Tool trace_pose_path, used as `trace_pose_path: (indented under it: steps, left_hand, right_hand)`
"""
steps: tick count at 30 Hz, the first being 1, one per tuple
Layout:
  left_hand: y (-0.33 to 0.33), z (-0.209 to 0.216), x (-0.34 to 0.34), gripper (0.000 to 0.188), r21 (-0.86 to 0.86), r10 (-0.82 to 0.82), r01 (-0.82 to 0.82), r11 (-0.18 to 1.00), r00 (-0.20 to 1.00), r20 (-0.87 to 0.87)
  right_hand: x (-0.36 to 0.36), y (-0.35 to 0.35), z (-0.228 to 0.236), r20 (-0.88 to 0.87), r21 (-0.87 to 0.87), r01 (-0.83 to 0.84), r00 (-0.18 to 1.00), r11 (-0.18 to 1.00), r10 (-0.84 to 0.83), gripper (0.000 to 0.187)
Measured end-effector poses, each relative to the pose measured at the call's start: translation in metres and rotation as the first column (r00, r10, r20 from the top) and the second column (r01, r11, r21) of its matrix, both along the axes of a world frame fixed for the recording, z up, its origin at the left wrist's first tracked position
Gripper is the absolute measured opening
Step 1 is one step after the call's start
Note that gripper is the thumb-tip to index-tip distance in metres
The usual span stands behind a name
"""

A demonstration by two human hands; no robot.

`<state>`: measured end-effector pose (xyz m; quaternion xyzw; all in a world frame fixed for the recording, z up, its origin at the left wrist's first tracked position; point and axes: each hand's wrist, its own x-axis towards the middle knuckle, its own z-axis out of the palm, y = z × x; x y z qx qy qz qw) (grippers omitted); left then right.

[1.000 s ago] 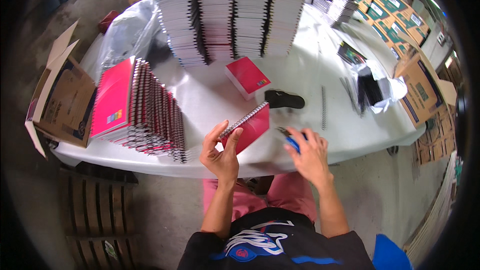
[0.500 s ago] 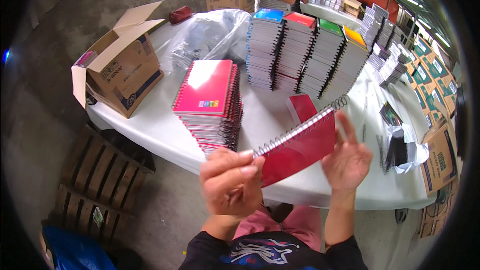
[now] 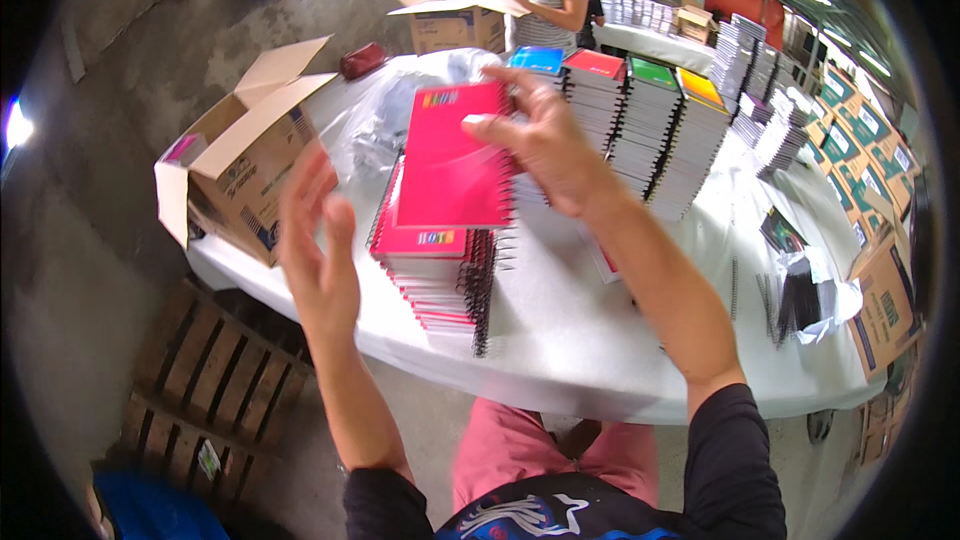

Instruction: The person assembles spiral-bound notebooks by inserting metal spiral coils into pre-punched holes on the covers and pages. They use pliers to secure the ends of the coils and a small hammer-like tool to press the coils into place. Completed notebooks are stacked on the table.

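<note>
A red spiral notebook is tilted above a stack of red spiral notebooks on the table's near left. My right hand grips its upper right edge, by the wire binding, with the thumb on the cover. Whether its lower edge touches the stack I cannot tell. My left hand is left of the stack, fingers spread and a little blurred, holding nothing. Another small red item on the table is mostly hidden behind my right forearm.
An open cardboard box stands at the left, near clear plastic wrap. Tall notebook stacks with blue, red, green and yellow covers rise behind. Black wire coils lie at right. A person stands across the table.
The notebook has moved left and away from me, over the red stack, and turned cover up. My left hand has let go; my right hand now holds it.
</note>
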<state>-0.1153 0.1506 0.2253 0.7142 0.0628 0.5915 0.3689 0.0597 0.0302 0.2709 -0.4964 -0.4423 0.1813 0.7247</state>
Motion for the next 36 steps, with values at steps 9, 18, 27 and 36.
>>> trace_pose_path:
  steps: [9, 18, 27, 36]
  left_hand:
    - [-0.036, -0.060, 0.028, 0.054, -0.283, -0.158, 0.173, 0.943, 0.984, 0.078]
    - [-0.065, -0.054, -0.005, 0.048, -0.007, 0.305, -0.329, 0.944, 0.867, 0.393]
    - [-0.160, -0.102, 0.055, 0.034, 0.034, -0.417, 0.418, 0.908, 0.908, -0.040]
    - [-0.120, -0.191, 0.204, 0.041, 0.063, -0.123, 0.212, 0.975, 0.758, -0.640]
  right_hand:
    - [-0.002, 0.009, -0.033, 0.712, -0.439, 0.551, 0.695, 0.710, -0.099, 0.071]
    - [0.181, -0.138, -0.205, 0.812, -0.570, 0.820, 0.554, -0.047, -0.185, 0.074]
    - [0.175, -0.145, -0.212, 0.499, -0.825, 0.562, 0.774, 0.058, -0.391, 0.059]
    - [0.150, -0.178, -0.220, 0.481, -0.582, 0.776, 0.570, 0.243, -0.666, 0.042]
